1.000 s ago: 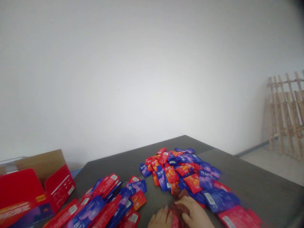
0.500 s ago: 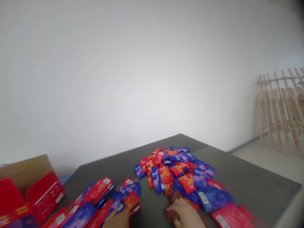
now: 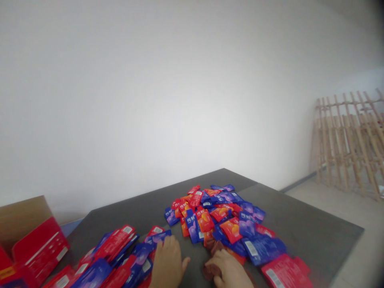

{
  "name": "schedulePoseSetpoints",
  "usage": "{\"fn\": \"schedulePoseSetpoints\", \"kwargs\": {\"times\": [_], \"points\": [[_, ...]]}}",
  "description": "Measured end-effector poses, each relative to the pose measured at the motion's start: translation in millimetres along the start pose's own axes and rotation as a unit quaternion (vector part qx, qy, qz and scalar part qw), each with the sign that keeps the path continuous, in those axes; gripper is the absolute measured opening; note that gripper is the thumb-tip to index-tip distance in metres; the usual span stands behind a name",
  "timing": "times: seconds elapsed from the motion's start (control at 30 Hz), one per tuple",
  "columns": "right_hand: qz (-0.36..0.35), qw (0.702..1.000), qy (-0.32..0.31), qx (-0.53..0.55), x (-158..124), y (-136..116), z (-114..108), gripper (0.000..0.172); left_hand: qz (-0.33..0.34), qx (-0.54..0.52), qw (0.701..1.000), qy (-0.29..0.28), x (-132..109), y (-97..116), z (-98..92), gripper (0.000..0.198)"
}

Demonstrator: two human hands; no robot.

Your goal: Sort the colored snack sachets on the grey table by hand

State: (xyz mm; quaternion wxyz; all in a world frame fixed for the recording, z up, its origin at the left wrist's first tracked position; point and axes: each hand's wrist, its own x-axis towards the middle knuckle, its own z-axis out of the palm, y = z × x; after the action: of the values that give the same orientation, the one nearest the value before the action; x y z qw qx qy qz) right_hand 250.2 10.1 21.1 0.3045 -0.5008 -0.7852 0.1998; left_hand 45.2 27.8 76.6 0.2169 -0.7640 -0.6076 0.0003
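Left hand [image 3: 168,261] with fingers outstretched over red and blue packets [image 3: 115,243], right hand [image 3: 229,270] closed around brown cloth [image 3: 213,245], dark bench [image 3: 315,228] beneath

Bare left grip [image 3: 168,261], bare right grip [image 3: 228,269]

Dark grey surface [image 3: 300,216]: heap of red, orange, blue packets [image 3: 204,221]; second packet pile [image 3: 115,246], left; crumpled brown item [image 3: 215,245] between.

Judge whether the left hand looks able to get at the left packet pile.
Likely yes: the left hand overlaps the left packet pile in view, with nothing visible between them; contact is unclear.
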Motion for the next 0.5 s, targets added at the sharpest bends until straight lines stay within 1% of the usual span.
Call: {"fn": "schedulePoseSetpoints", "kwargs": {"times": [0.03,0.1,0.17,0.23,0.27,0.3,0.37,0.43,0.5], "points": [[0.003,1.000,0.001,-0.001,0,-1,-1,0.041,0.025,0.012,1.000,0.010,15,7,4.6,0.033],[0.008,1.000,0.002,0.001,-1,-4,-3,0.042,0.055,0.009,0.998,0.016,48,16,16.7,0.049],[0.003,1.000,-0.006,0.005,-1,-3,-4,0.043,0.086,-0.004,0.996,0.011,77,19,28.7,0.056],[-0.011,1.000,-0.009,0.006,1,1,-3,0.045,0.112,-0.018,0.994,0.006,94,18,36.9,0.055],[-0.016,1.000,-0.011,0.003,2,4,-1,0.045,0.124,-0.024,0.992,0.005,97,17,39.1,0.053],[-0.020,1.000,-0.012,-0.001,3,7,0,0.046,0.135,-0.028,0.990,0.005,97,17,40.1,0.051],[-0.023,1.000,-0.017,-0.007,5,12,4,0.046,0.150,-0.031,0.988,0.012,87,18,40.4,0.049],[-0.027,0.999,-0.022,-0.006,5,14,6,0.045,0.149,-0.026,0.988,0.020,67,22,41.0,0.051],[-0.031,0.999,-0.011,0.006,3,13,6,0.046,0.138,-0.016,0.990,0.023,42,28,44.2,0.052]]}}
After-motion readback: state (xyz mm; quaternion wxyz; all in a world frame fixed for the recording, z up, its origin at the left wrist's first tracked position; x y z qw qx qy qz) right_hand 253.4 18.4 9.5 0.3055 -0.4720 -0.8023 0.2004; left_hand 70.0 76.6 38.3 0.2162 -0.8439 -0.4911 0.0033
